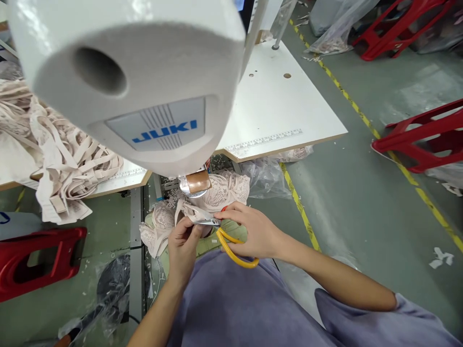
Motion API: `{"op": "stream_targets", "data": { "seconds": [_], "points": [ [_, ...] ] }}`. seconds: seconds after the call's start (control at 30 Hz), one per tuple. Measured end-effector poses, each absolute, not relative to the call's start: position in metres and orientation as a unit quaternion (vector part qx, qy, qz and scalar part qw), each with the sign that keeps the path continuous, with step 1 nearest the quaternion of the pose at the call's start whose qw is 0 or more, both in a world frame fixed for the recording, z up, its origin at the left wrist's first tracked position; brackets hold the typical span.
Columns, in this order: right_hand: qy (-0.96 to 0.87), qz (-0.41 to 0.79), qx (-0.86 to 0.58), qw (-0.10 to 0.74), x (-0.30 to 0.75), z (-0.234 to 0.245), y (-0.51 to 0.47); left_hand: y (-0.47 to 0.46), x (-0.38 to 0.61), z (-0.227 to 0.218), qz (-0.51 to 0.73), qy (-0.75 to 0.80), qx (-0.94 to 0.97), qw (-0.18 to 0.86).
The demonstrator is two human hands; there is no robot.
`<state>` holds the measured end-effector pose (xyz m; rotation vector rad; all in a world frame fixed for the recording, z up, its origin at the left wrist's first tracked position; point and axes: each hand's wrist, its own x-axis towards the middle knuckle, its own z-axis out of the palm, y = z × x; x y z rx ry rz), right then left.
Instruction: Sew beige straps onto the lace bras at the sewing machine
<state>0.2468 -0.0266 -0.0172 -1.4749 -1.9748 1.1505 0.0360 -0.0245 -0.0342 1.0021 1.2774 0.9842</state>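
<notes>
My right hand (253,231) is closed around yellow-handled scissors (231,243), whose blades point left at a beige lace strap. My left hand (183,241) pinches that strap of a beige lace bra (224,190) just left of the blades. The bra lies over my lap, below the head of a white JUKI sewing machine (144,82) that fills the upper left of the view. The scissor tips meet the fabric between my two hands.
A white work table (282,111) stretches to the right of the machine. A heap of beige straps (61,159) hangs over the left table edge. Red plastic stools (423,140) stand right and lower left. Plastic bags lie on the floor along a yellow line (300,207).
</notes>
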Motion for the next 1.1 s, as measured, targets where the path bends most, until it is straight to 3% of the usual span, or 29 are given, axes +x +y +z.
{"op": "stream_targets", "data": {
  "seconds": [0.53,1.1],
  "points": [
    [-0.668,0.416,-0.556,0.266,0.239,-0.025,-0.028,-0.026,0.042,-0.031,0.449,0.531,0.439,0.569],
    [-0.646,0.354,-0.643,0.211,0.312,-0.047,-0.022,-0.011,0.027,-0.039,0.469,0.519,0.226,0.677]
  ]
}}
